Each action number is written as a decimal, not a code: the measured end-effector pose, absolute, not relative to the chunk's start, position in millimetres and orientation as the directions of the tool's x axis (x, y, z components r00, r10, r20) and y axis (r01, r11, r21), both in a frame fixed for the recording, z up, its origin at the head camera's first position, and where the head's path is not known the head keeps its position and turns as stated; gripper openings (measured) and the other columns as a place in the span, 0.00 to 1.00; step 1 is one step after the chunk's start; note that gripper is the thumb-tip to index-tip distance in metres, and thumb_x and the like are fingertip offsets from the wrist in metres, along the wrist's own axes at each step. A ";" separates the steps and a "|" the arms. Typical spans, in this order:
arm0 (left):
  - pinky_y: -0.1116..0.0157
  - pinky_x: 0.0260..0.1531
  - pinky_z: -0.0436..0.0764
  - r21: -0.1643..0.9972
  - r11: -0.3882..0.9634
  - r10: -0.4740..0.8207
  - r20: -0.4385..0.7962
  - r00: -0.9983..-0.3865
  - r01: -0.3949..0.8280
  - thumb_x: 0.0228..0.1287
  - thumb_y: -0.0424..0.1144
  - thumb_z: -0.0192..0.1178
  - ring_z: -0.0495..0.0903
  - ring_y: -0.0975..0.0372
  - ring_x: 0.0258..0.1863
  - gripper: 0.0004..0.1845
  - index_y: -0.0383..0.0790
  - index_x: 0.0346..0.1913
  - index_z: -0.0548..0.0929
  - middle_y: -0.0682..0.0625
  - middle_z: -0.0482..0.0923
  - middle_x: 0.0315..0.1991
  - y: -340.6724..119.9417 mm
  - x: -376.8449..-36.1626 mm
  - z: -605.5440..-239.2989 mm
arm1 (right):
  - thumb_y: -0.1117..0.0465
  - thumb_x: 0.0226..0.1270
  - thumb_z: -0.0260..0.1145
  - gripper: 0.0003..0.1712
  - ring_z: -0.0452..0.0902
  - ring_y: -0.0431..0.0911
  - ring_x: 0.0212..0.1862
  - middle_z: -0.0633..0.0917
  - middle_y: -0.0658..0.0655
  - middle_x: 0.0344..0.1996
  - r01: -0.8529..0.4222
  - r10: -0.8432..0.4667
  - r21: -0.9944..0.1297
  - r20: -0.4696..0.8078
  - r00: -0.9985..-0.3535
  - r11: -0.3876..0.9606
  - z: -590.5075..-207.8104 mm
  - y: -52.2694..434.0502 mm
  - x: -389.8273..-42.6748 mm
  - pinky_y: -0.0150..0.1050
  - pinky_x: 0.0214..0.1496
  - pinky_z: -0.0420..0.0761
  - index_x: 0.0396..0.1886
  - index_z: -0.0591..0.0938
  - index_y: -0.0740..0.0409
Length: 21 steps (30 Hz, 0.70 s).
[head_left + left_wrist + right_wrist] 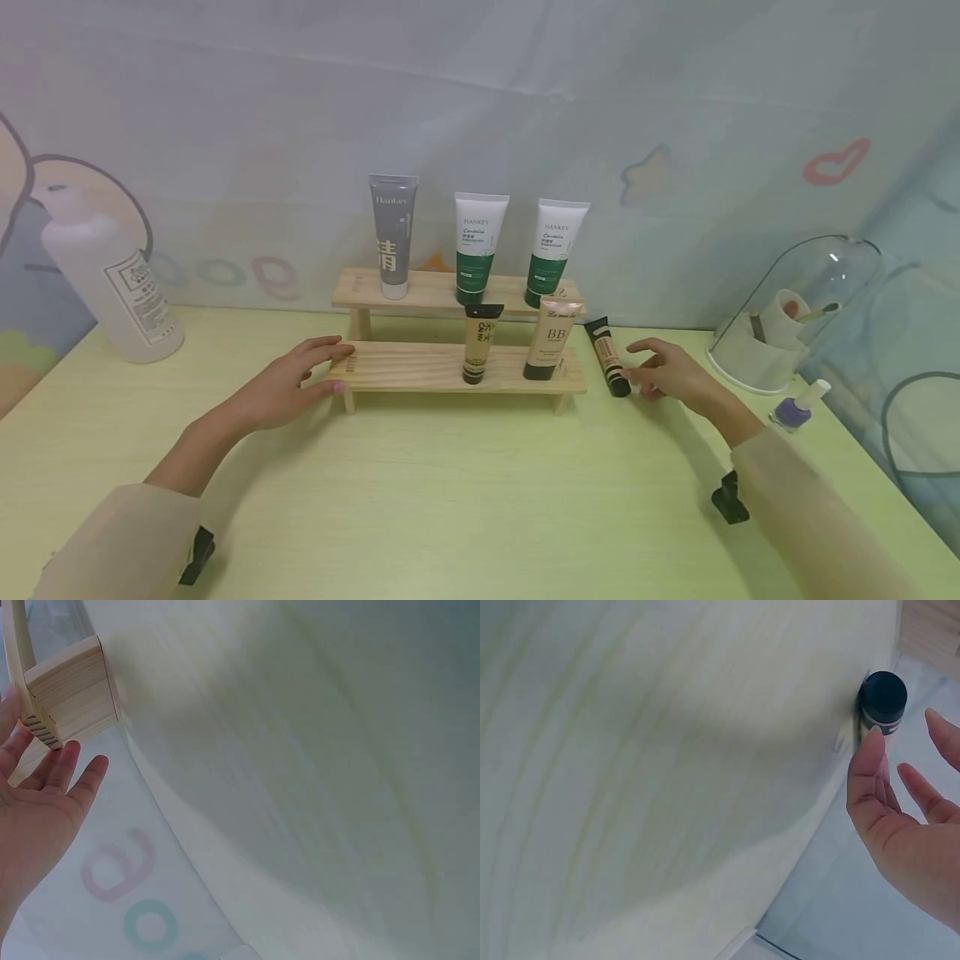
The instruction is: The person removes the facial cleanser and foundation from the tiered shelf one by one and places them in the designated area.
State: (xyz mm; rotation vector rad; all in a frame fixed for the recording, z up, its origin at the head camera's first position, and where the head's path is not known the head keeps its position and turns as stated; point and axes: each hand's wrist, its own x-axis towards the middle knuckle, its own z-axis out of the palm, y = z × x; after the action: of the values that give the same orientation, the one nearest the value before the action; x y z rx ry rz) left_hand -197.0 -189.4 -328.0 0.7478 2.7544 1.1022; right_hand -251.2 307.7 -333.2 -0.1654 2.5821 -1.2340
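I see left hand (288, 385) flat on wooden rack (420, 367) end, right hand (667, 375) open beside concealer tube (607, 357) lying on table (450, 500). Risk: fingertip nudge rolls tube away.

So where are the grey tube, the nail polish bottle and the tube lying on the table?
grey tube (392, 235), head view, middle of its body.
nail polish bottle (795, 411), head view, purple glass.
lying tube (607, 353), head view, beige middle section.

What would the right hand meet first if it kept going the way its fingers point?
Most likely the small black-capped tube lying on the table beside the wooden rack; the right hand has its fingertips almost at it, though contact is unclear.
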 end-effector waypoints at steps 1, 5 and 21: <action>0.41 0.55 0.61 0.669 0.621 0.468 0.102 -0.878 0.409 0.68 0.43 0.52 0.56 0.37 0.61 0.29 0.32 0.66 0.61 0.32 0.49 0.67 -189.5 -197.2 -328.1 | 0.58 0.64 0.62 0.34 0.75 0.48 0.29 0.76 0.64 0.35 0.008 -0.217 -0.768 -0.191 -0.957 0.640 -331.4 307.4 -249.5 0.39 0.36 0.79 0.63 0.60 0.70; 0.41 0.55 0.60 0.672 0.619 0.469 0.099 -0.877 0.407 0.68 0.43 0.52 0.55 0.37 0.62 0.29 0.32 0.66 0.61 0.32 0.48 0.67 -189.6 -197.9 -328.9 | 0.59 0.63 0.62 0.33 0.73 0.48 0.26 0.76 0.64 0.31 -0.029 -0.231 -0.759 -0.161 -0.960 0.651 -322.8 304.0 -241.6 0.38 0.33 0.79 0.62 0.61 0.71; 0.40 0.55 0.60 0.674 0.619 0.465 0.098 -0.880 0.402 0.68 0.43 0.52 0.55 0.37 0.62 0.29 0.32 0.67 0.60 0.32 0.48 0.67 -189.1 -197.8 -328.9 | 0.64 0.62 0.63 0.19 0.76 0.59 0.29 0.79 0.60 0.31 -0.262 -0.460 -0.780 -0.037 -0.887 0.568 -301.2 256.6 -205.9 0.41 0.31 0.80 0.50 0.72 0.71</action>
State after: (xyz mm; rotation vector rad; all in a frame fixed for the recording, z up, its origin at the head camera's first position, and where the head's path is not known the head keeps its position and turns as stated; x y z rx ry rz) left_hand -197.8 -189.1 -328.9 0.7377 2.7490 1.1121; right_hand -205.9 256.6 -301.2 -0.6015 2.5653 -1.2187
